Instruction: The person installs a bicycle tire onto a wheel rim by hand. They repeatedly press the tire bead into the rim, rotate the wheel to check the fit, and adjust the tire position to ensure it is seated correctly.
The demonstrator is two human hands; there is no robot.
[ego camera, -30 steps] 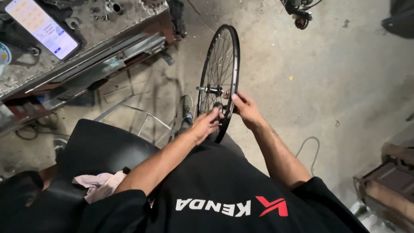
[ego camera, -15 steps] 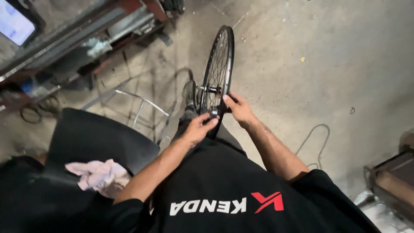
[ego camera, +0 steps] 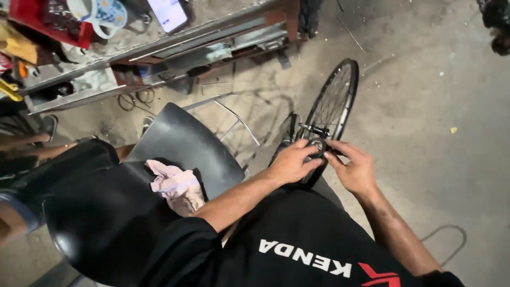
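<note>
The concrete floor (ego camera: pixel 457 159) fills the right half of the frame, and a cluttered table (ego camera: pixel 159 58) runs across the upper left, with a mug (ego camera: pixel 101 13) and a phone (ego camera: pixel 169 11) on top and metal rails below. A black chair (ego camera: pixel 186 146) stands left of centre with a pink rag (ego camera: pixel 178 186) lying on its seat.

The bicycle wheel (ego camera: pixel 340 98) I am working on stands upright on edge just right of centre, its lower part hidden behind my hands and lap. I judge it light for its size but awkward: the rim is stiff and gives a firm hold, while the thin spokes would bend or pinch fingers, so I would not grip there. The hub (ego camera: pixel 317 144) with its protruding axle (ego camera: pixel 313 129) is the solid middle and the best place to steady it; it may be greasy and slippery, though I cannot tell from here.

My left hand (ego camera: pixel 292 162) is curled around the hub from the left, fingers wrapped over a dark round part. My right hand (ego camera: pixel 353 167) comes in from the right, its fingertips pressed together on the same spot; what exactly they pinch I cannot tell.
</note>
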